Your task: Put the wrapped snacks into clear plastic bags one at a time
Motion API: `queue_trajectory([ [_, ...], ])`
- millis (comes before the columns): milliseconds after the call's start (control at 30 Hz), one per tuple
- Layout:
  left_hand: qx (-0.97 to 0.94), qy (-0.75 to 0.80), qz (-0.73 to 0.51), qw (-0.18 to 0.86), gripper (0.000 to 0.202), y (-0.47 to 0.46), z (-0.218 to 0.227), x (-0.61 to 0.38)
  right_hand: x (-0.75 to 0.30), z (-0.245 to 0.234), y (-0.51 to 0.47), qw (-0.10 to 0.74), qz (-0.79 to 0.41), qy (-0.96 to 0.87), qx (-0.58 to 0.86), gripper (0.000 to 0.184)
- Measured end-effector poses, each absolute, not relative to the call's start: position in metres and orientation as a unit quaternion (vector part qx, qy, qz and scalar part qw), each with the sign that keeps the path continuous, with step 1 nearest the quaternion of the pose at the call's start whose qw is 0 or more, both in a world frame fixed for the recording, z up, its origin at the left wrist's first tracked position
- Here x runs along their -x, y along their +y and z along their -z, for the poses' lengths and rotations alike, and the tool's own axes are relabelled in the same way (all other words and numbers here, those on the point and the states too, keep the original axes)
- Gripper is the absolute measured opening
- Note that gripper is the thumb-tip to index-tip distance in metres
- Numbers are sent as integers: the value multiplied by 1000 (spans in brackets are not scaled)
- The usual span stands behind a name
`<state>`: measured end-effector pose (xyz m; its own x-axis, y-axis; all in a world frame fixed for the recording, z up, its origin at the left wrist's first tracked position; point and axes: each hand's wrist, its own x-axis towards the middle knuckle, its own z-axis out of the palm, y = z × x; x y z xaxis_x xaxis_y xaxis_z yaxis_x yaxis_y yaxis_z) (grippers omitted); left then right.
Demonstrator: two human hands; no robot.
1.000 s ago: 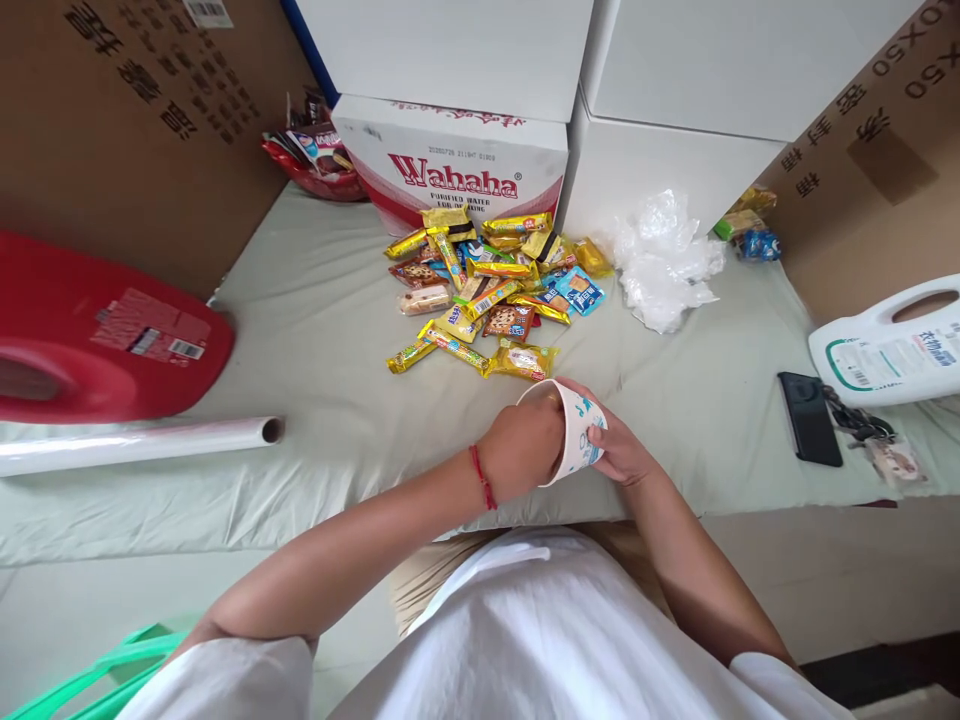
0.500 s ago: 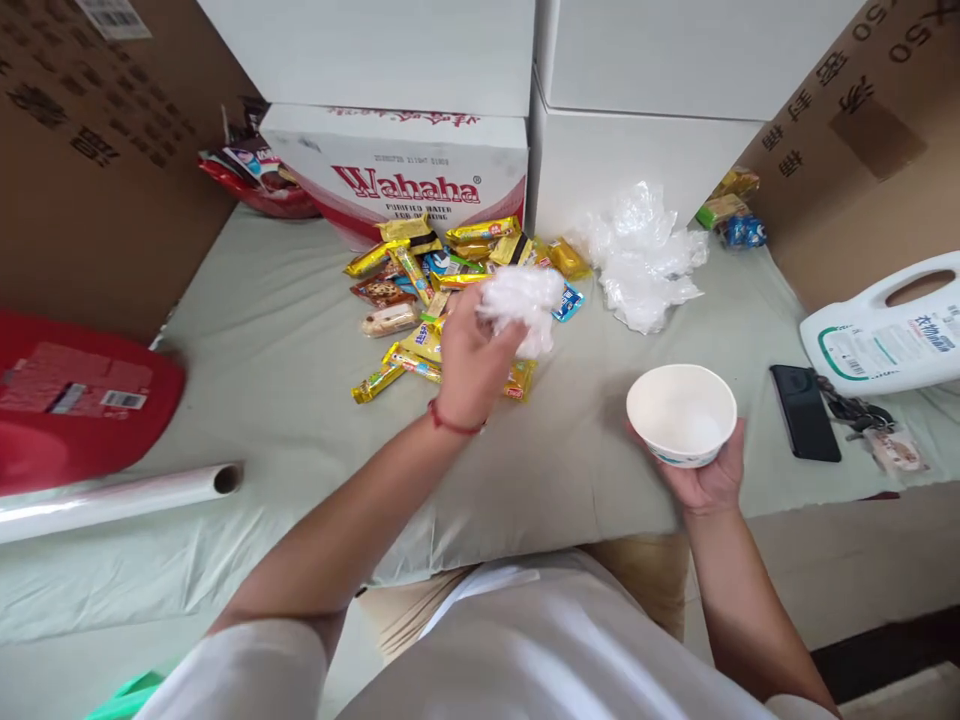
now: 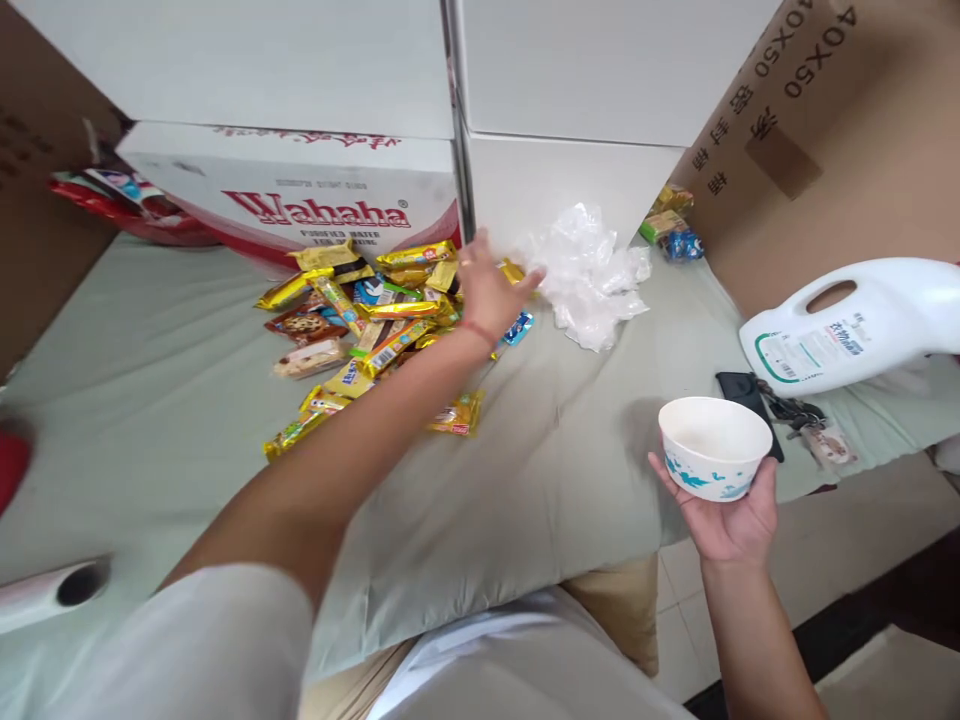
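My left hand (image 3: 491, 290) is stretched forward over the right end of a heap of wrapped snacks (image 3: 390, 310), its fingers spread and holding nothing. Just right of its fingers lies a pile of crumpled clear plastic (image 3: 592, 280), against a white box. Most snack packs are yellow, and my forearm hides part of the heap. My right hand (image 3: 731, 525) cups a white paper bowl (image 3: 716, 475) with a blue-green pattern from below, upright and above the table's front right part. The visible inside of the bowl shows no contents.
White boxes (image 3: 570, 80) and a Wahaba-style water carton (image 3: 315, 190) stand along the back. At right are a white detergent bottle (image 3: 847, 320), a dark phone (image 3: 739, 390), keys (image 3: 795, 410) and small packs (image 3: 671, 230). A roll (image 3: 45, 595) lies front left.
My left hand has let go of the bunched white plastic and opened, reaching farther forward. My right hand has tilted the bowl, showing more of its side. The view has shifted right.
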<state>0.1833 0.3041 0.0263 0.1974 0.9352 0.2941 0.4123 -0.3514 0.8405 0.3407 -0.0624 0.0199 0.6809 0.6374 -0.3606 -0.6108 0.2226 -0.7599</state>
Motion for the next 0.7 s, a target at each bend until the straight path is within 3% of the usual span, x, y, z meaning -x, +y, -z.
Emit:
queue_trajectory([
  [100, -714, 453, -444, 297, 65, 240, -36, -99, -374, -27, -36, 787, -366, -28, 495, 49],
  [233, -709, 520, -370, 300, 21, 157, -37, 4, -452, -68, 69, 798, -320, -63, 507, 44],
  [367, -637, 628, -356, 270, 16, 111, -27, 59, -529, -125, 191, 783, -357, -80, 504, 90],
  [400, -617, 648, -361, 264, 16, 103, -24, 67, -540, -133, 212, 770, -358, -91, 521, 90],
  [567, -527, 706, -383, 279, 16, 79, -13, 104, -518, -108, 234, 672, -343, -70, 652, 71],
  [700, -440, 719, -436, 316, 16, 87, -15, 134, -464, -42, 165, 656, -256, -128, 698, 17],
])
